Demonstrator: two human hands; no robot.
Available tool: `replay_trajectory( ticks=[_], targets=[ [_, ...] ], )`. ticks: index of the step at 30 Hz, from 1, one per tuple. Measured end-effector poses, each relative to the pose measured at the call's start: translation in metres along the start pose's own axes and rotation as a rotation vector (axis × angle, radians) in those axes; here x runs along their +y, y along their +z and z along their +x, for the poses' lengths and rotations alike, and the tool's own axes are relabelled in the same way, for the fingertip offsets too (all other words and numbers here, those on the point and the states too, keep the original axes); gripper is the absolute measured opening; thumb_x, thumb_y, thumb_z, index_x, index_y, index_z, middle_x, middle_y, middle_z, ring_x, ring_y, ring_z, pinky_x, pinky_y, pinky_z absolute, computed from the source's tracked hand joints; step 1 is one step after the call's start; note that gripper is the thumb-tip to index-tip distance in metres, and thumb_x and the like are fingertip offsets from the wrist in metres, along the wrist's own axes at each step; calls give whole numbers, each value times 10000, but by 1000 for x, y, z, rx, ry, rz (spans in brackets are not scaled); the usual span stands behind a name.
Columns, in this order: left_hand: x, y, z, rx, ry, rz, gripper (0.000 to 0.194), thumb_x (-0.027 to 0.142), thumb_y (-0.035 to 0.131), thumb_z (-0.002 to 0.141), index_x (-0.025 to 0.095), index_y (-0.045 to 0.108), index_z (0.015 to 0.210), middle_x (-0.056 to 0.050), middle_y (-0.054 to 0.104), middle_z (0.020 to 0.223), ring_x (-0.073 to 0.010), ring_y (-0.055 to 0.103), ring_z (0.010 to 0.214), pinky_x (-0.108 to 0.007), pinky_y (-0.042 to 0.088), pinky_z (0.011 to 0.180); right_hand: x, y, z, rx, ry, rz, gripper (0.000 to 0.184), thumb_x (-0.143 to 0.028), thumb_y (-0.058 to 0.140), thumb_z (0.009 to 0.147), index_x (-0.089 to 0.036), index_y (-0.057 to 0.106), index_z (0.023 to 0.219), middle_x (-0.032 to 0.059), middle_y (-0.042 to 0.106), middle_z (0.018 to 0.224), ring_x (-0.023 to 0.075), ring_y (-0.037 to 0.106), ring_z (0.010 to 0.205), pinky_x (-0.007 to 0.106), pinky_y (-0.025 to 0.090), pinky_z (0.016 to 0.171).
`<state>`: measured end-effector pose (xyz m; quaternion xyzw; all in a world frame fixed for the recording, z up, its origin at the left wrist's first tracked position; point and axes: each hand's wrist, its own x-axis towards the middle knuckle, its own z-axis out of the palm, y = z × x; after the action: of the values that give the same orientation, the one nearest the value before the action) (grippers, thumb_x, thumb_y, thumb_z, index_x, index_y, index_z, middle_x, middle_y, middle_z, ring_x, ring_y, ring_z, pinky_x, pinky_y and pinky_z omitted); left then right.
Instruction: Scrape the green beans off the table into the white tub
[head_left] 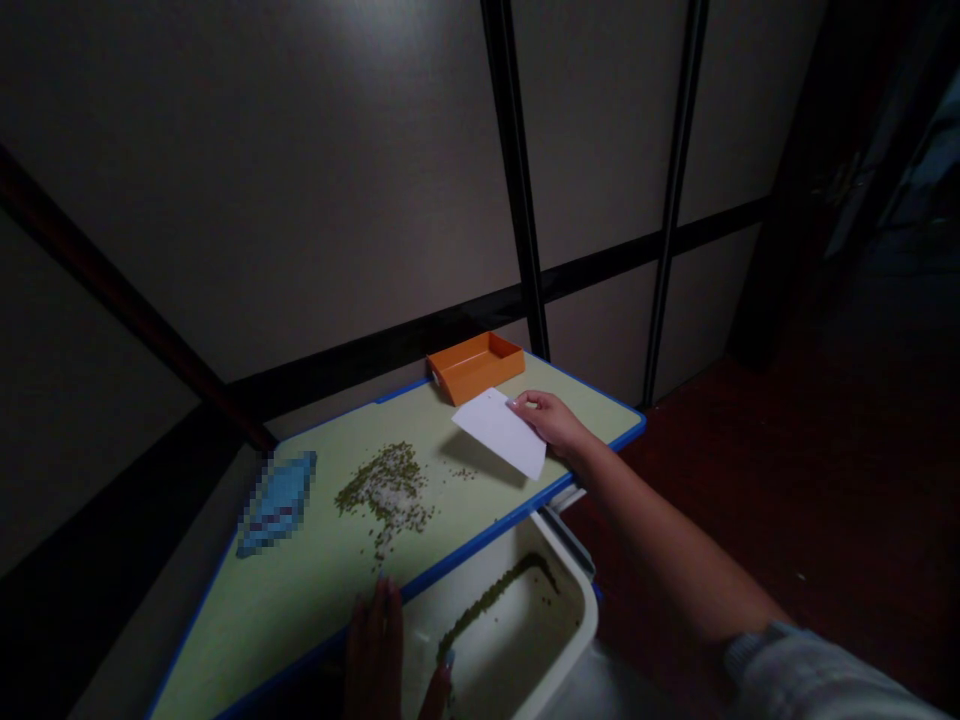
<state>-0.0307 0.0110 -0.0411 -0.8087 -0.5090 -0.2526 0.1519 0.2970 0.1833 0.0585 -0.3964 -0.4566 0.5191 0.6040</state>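
Note:
My right hand [551, 420] pinches a white card [501, 431] and holds it tilted just above the pale green table [315, 590], right of a scattered heap of small green beans mixed with white grains [386, 490]. My left hand [379, 650] grips the rim of a white tub [559, 650] held against the table's blue front edge. A line of green beans [491, 600] lies inside the tub.
An orange tray [474, 365] stands at the table's far edge. A blurred blue patch [277, 500] lies on the table's left. Grey wall panels with dark frames rise behind. Dark reddish floor spreads to the right.

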Motion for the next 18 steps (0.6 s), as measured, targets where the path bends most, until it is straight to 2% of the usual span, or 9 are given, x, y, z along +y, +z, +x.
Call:
replay_trajectory(
  ticks=[4,7,10,15,18],
  targets=[
    [-1,0,0,5,13,-23,819,272,514,877,221,28,1534,-92,131,1615,-297,106,1472,-511,369,1112,0,-3,0,-52,49,71,424,-345,854,511,-160,618,811,11,677,622,127,586,523,222,414,484],
    [0,0,1,1,10,-39,824,273,519,873,229,29,1534,-90,137,1616,-301,104,1473,-519,348,1124,-1,-3,-2,-84,44,144,455,-301,853,489,-140,668,873,34,715,696,140,626,594,256,473,581],
    [0,-1,1,-1,4,-38,830,264,523,871,235,24,1533,-102,160,1612,-304,111,1471,-522,359,1116,-4,-2,-4,-63,-3,163,460,-321,841,494,-142,680,886,25,713,685,132,607,561,252,457,557],
    [6,-4,-1,3,-18,-19,819,248,509,880,236,12,1531,-127,221,1593,-301,150,1463,-512,398,1092,-6,-3,-5,173,-100,118,421,-416,832,504,-169,595,749,-5,648,551,129,548,467,225,370,444],
    [10,-4,-1,1,-47,-30,821,254,514,876,267,16,1529,-113,263,1584,-308,202,1452,-513,415,1079,-6,-4,-5,207,-94,68,447,-465,828,491,-178,576,723,-9,628,544,126,522,449,224,341,421]
  ],
)
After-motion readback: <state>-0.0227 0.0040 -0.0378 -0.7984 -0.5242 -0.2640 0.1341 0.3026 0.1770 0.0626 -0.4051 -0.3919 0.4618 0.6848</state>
